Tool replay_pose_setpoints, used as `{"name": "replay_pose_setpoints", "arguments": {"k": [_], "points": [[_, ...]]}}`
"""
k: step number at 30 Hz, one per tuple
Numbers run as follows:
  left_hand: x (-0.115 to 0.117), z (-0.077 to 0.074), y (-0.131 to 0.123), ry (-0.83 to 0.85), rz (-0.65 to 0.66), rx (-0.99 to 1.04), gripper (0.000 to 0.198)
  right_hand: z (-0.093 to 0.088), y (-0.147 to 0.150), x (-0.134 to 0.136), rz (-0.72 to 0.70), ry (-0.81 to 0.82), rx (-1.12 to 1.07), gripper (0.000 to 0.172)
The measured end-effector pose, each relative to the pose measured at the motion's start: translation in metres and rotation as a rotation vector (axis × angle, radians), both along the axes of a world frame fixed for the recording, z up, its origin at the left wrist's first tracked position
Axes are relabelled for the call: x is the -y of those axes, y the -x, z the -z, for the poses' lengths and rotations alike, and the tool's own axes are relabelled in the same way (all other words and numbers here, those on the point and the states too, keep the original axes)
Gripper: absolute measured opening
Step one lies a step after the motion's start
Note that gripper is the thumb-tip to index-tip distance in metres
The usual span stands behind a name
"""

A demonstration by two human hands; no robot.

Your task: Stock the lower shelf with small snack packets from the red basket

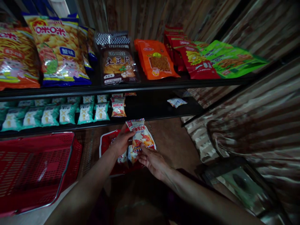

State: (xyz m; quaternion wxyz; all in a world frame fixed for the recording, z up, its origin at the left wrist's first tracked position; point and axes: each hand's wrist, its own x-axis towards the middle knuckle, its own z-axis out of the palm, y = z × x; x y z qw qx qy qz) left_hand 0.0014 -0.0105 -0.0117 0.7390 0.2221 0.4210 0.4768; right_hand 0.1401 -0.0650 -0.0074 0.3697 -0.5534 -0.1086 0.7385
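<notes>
A small snack packet (141, 137), white and red with striped ends, is held up between my two hands. My left hand (123, 141) pinches its left edge, fingers closed. At its lower edge, my right hand (152, 160) grips it with the thumb on the front. Beneath both hands is a red bag or basket (105, 137) with a white rim, holding several similar packets (122, 158); my hands hide part of it. One matching packet (118, 107) stands on the lower shelf (150, 107), with others partly hidden behind it.
Teal-and-white packets (86, 113) line the lower shelf at left. A lone white packet (177, 102) lies farther right. Larger snack bags (119, 59) stand on the upper shelf (150, 85). A red plastic basket (67, 175) is at left, a dark-framed object (243, 184) at lower right.
</notes>
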Motion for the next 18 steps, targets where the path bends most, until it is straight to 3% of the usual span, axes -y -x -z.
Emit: {"name": "replay_pose_setpoints", "arguments": {"k": [5, 10, 18], "points": [[-0.001, 0.004, -0.001, 0.004, -0.082, -0.050, 0.061, 0.002, -0.001, -0.002, -0.023, -0.054, 0.058, 0.037], [-0.001, 0.005, 0.001, 0.040, -0.096, -0.066, 0.065, 0.006, -0.003, -0.006, 0.077, -0.149, 0.134, 0.035], [0.002, 0.004, -0.012, -0.041, -0.047, -0.052, 0.068, 0.003, -0.008, -0.022, 0.206, -0.207, 0.054, 0.066]]}}
